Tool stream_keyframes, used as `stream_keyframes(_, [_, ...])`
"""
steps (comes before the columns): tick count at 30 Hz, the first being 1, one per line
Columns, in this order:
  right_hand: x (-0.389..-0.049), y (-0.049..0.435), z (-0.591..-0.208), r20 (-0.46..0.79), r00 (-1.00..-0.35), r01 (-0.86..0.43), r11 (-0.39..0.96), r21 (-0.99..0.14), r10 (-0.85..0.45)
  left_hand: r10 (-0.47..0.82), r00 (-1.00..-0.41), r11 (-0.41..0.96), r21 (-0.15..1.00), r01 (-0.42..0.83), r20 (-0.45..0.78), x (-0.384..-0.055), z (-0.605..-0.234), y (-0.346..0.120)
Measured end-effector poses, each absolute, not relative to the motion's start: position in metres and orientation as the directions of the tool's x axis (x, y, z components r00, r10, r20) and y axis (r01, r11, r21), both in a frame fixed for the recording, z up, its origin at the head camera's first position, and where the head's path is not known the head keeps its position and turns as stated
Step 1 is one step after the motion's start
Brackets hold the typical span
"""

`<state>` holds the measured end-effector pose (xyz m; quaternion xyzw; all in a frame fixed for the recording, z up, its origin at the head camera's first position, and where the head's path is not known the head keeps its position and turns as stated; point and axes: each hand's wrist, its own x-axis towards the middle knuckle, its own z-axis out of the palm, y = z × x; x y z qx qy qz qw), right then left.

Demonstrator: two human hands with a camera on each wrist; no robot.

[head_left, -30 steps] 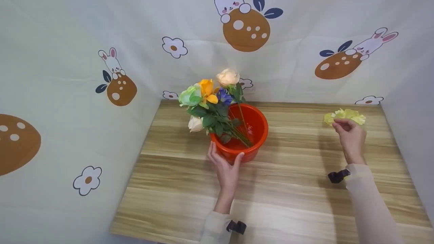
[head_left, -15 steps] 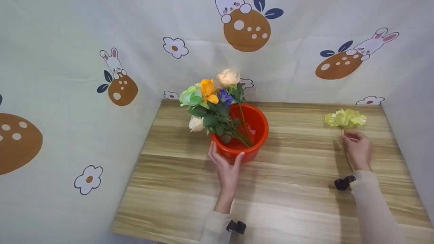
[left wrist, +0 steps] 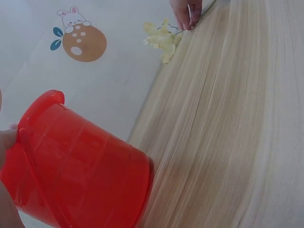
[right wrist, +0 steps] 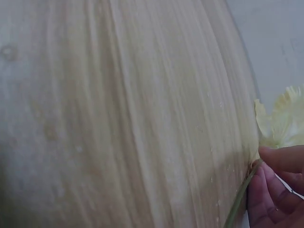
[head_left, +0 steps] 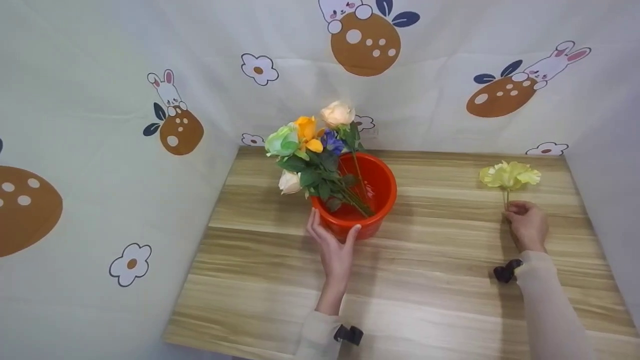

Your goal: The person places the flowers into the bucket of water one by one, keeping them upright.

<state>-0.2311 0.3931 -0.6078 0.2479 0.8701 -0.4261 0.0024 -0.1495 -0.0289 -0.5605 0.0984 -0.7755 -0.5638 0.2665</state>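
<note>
In the head view, my left hand (head_left: 334,255) spans the near side of a red plastic bucket (head_left: 367,231), its thumb and fingers spread along the outer wall just below the rim. The left wrist view shows the bucket (left wrist: 90,166) close up, a thumb tip at its rim. Artificial flowers lean to the left inside it: cream roses (head_left: 337,114), a green rose (head_left: 281,141), an orange flower (head_left: 307,132) and a blue one (head_left: 331,142). Over at the right, my right hand (head_left: 529,225) pinches the thin stem of a yellow flower (head_left: 510,175) below its bloom.
Both hands work over a wood-grain table (head_left: 440,275). A pale cloth backdrop (head_left: 200,50) printed with rabbits and flowers rises behind it and along both sides. Each wrist carries a small black camera.
My right hand has drawn back from in front of the yellow bloom to its stem, which it now pinches a little lower. The left hand and bucket have stayed put.
</note>
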Motion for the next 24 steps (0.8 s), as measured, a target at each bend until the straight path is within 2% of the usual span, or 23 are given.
stream_keyframes(5, [-0.230,0.394,-0.605,-0.210,-0.889,0.419,0.535,-0.734,0.408,-0.451,-0.839,0.354,0.924,0.146,0.305,-0.150,-0.561,-0.029])
stream_keyframes(13, [-0.230,0.382,-0.594,-0.174,-0.897,0.360,0.441,-0.822,0.407,-0.453,-0.836,0.355,0.923,0.150,0.310,-0.150,-0.561,-0.029])
stream_keyframes(24, [-0.239,0.355,-0.552,-0.027,-0.927,0.203,0.439,-0.875,0.374,-0.458,-0.832,0.345,0.925,0.159,0.314,-0.151,-0.562,-0.029])
